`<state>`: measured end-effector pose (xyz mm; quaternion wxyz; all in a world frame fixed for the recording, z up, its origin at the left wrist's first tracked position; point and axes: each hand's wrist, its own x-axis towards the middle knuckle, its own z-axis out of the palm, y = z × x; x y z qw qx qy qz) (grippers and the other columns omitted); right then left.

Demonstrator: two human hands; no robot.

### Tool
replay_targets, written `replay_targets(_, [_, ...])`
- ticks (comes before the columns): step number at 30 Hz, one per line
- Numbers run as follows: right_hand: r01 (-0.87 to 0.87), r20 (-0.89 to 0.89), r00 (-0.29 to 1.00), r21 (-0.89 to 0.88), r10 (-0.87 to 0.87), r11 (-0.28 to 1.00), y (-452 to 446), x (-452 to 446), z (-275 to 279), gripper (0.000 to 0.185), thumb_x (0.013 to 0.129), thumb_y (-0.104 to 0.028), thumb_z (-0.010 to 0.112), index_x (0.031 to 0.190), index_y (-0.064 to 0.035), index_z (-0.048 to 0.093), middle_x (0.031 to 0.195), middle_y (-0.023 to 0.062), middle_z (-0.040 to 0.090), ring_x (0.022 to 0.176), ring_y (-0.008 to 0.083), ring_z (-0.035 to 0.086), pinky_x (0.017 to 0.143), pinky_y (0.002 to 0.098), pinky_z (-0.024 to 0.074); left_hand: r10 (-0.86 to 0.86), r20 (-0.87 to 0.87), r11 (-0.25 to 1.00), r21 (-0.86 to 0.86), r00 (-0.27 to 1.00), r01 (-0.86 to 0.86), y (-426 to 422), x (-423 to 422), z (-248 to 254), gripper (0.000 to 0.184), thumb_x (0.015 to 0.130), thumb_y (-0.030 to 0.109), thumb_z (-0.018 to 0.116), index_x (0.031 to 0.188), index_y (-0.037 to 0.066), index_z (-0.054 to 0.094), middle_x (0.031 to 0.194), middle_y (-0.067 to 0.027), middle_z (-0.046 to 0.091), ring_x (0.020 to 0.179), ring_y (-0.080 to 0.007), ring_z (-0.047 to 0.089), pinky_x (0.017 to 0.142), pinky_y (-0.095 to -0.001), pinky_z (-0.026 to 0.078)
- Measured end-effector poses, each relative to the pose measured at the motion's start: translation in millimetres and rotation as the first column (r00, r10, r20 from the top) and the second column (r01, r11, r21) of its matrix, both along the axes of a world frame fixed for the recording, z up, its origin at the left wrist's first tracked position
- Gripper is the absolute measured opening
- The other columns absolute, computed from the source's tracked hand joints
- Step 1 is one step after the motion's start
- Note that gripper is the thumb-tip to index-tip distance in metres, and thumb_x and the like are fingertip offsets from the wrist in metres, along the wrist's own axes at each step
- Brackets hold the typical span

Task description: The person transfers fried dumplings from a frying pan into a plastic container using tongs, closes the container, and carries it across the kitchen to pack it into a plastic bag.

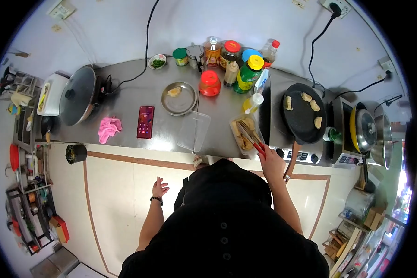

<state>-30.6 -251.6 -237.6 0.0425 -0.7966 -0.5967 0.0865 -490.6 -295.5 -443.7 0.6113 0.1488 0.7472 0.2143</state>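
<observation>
My right hand [272, 164] is closed around the red handles of metal tongs [252, 135]. The tong tips reach into a clear plastic container [259, 133] of dumplings [240, 139] by the counter's front edge. Whether a dumpling is between the tips I cannot tell. To the right, a black frying pan [301, 123] sits on a cooker, with several dumplings [314, 105] spread over it. My left hand [160, 187] hangs below the counter, holding nothing, fingers apart. A round metal plate [180, 109] with one dumpling [174, 92] lies beyond a clear plastic lid [190, 134].
Sauce bottles and jars, including a green bottle [248, 75] and a red-lidded jar [210, 84], stand along the back. A phone [145, 122], pink cloth [109, 129] and covered pan [78, 99] are left. Another lidded pan [366, 132] is far right. Black cords cross the wall.
</observation>
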Motion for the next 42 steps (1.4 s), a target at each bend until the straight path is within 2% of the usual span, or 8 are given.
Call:
replay_targets(6, [-0.049,-0.135,0.989,0.048,0.056,0.998,-12.5,17.7,21.6,0.035,0.080,-0.032,0.058,0.110,-0.0151,0.053,0.080,0.0098,0.061,0.070,0.0287,0.061,0.060,0.0391,0.0478,0.067,0.060,0.996,0.055,0.996,-0.071,0.5,-7.7,-21.8,0.077,0.077,0.066,0.046,0.121,0.002,0.041,0.091,-0.0173,0.058,0.060,-0.0215,0.059,0.051,-0.0267,0.048])
replay_targets(10, [0.195,-0.246,0.947,-0.068,-0.206,0.978,-39.3,82.9,73.4,0.034,0.079,-0.034,0.060,0.106,-0.0148,0.061,0.076,0.0146,0.063,0.069,0.0311,0.061,0.060,0.0388,0.0470,0.072,0.062,0.996,0.049,0.995,-0.075,5.7,-2.0,-17.6,0.079,0.078,0.065,0.045,0.122,0.001,0.040,0.095,-0.0192,0.056,0.060,-0.0221,0.058,0.051,-0.0269,0.049])
replay_targets(12, [0.246,-0.331,0.923,0.116,-0.197,0.962,-50.2,126.6,77.0,0.034,0.078,-0.035,0.061,0.105,-0.0146,0.062,0.073,0.0148,0.063,0.067,0.0320,0.061,0.059,0.0391,0.0466,0.044,0.044,0.998,0.041,0.998,-0.046,7.4,3.7,-15.2,0.079,0.078,0.066,0.044,0.123,0.001,0.039,0.097,-0.0199,0.056,0.061,-0.0217,0.058,0.051,-0.0264,0.049])
replay_targets(24, [0.396,-0.103,0.918,0.284,-0.382,0.873,12.8,151.0,20.4,0.035,0.079,-0.035,0.058,0.108,-0.0150,0.057,0.088,0.0115,0.063,0.078,0.0316,0.061,0.067,0.0402,0.0478,-0.008,0.021,0.989,0.151,1.000,0.005,18.9,16.6,-10.3,0.078,0.078,0.066,0.044,0.122,0.002,0.041,0.094,-0.0178,0.058,0.061,-0.0205,0.059,0.052,-0.0265,0.046])
replay_targets(28, [0.361,0.001,0.930,0.188,-0.368,0.913,18.1,158.8,5.9,0.037,0.081,-0.040,0.054,0.109,-0.0158,0.057,0.088,0.0103,0.063,0.076,0.0308,0.061,0.066,0.0403,0.0480,0.012,0.011,0.999,0.042,1.000,-0.013,6.7,21.5,-8.3,0.078,0.078,0.066,0.043,0.122,0.002,0.041,0.091,-0.0168,0.059,0.060,-0.0205,0.059,0.052,-0.0265,0.046])
replay_targets(32, [0.552,-0.500,0.643,-0.223,-0.580,0.804,7.7,221.3,-6.4,0.037,0.083,-0.044,0.050,0.082,-0.0103,0.068,0.075,0.0147,0.063,0.077,0.0334,0.061,0.067,0.0415,0.0469,0.011,0.028,0.999,-0.034,1.000,-0.010,-4.2,17.9,-15.4,0.082,0.078,0.068,0.042,0.128,0.003,0.035,0.101,-0.0200,0.056,0.068,-0.0238,0.061,0.054,-0.0269,0.048])
replay_targets(35, [0.543,-0.225,0.826,0.071,-0.517,0.837,-6.7,213.9,17.4,0.039,0.082,-0.043,0.051,0.088,-0.0072,0.065,0.076,0.0167,0.063,0.076,0.0341,0.061,0.068,0.0427,0.0463,-0.048,-0.004,0.998,-0.045,0.999,0.047,-5.8,18.9,-10.4,0.082,0.079,0.067,0.040,0.128,0.002,0.035,0.102,-0.0203,0.056,0.069,-0.0230,0.062,0.054,-0.0272,0.049])
replay_targets(42, [0.541,0.015,0.820,0.306,-0.572,0.783,-13.4,223.4,32.2,0.038,0.082,-0.034,0.057,0.107,-0.0070,0.048,0.098,0.0144,0.059,0.086,0.0334,0.059,0.070,0.0412,0.0466,-0.001,-0.024,1.000,-0.013,1.000,0.001,4.2,29.1,-0.3,0.081,0.080,0.066,0.040,0.128,0.001,0.035,0.098,-0.0187,0.056,0.061,-0.0190,0.058,0.052,-0.0255,0.048])
